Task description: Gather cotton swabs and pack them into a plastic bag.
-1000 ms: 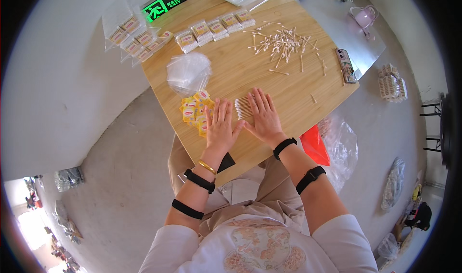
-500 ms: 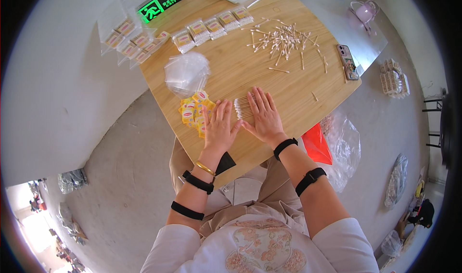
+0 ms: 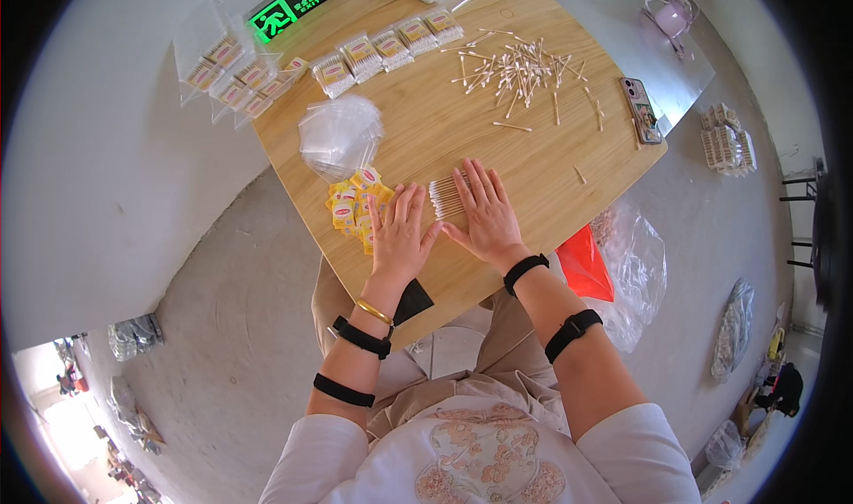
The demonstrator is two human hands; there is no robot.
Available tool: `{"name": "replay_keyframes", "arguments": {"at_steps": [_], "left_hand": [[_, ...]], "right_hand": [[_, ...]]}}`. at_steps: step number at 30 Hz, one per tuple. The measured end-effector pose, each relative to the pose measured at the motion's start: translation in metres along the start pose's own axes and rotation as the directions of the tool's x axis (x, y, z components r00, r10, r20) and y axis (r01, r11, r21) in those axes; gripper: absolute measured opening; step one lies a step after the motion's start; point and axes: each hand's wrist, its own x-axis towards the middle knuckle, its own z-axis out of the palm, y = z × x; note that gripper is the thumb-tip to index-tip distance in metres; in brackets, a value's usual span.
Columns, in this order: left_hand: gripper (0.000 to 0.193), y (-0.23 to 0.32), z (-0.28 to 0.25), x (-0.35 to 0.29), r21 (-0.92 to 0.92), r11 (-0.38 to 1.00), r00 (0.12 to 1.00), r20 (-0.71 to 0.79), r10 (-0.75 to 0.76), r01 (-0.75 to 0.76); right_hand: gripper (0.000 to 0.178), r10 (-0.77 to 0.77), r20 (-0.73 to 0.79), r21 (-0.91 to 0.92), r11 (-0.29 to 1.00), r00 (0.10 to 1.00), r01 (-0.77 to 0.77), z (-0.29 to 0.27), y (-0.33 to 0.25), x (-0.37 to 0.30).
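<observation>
My left hand point(image 3: 401, 238) lies flat on the wooden table point(image 3: 533, 175), fingers spread, its edge over a heap of small yellow labels point(image 3: 354, 204). My right hand point(image 3: 484, 213) rests palm down beside it, covering most of a neat bundle of cotton swabs point(image 3: 443, 197) whose white tips stick out at the left. Neither hand grips anything. Loose cotton swabs point(image 3: 517, 67) lie scattered at the far side. A stack of clear plastic bags point(image 3: 338, 133) sits beyond the labels.
A row of filled swab packets point(image 3: 387, 49) lines the far edge, with more packets point(image 3: 236, 81) on the floor beyond. A phone point(image 3: 642, 110) lies at the right edge. A red bag point(image 3: 582, 264) and clear plastic point(image 3: 636, 264) hang by my right knee.
Both hands stay pressed flat around the swab bundle; they have shifted only slightly.
</observation>
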Motion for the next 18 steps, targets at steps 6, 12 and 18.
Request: {"name": "replay_keyframes", "arguments": {"at_steps": [6, 12, 18], "left_hand": [[0.056, 0.002, -0.006, 0.008, 0.039, 0.999, 0.999, -0.021, 0.036, -0.035], [0.050, 0.000, -0.009, 0.015, 0.072, 0.996, 0.998, -0.019, 0.053, -0.052], [0.051, -0.002, -0.014, 0.015, 0.019, 0.999, 0.999, 0.000, 0.042, -0.042]], "right_hand": [[0.090, 0.001, -0.003, -0.013, 1.000, 1.000, -0.001, -0.002, 0.000, -0.001], [0.089, -0.003, -0.015, 0.011, 1.000, 1.000, 0.003, -0.002, -0.001, 0.000], [0.090, 0.001, -0.013, 0.024, 1.000, 1.000, -0.001, -0.001, -0.001, -0.001]]}}
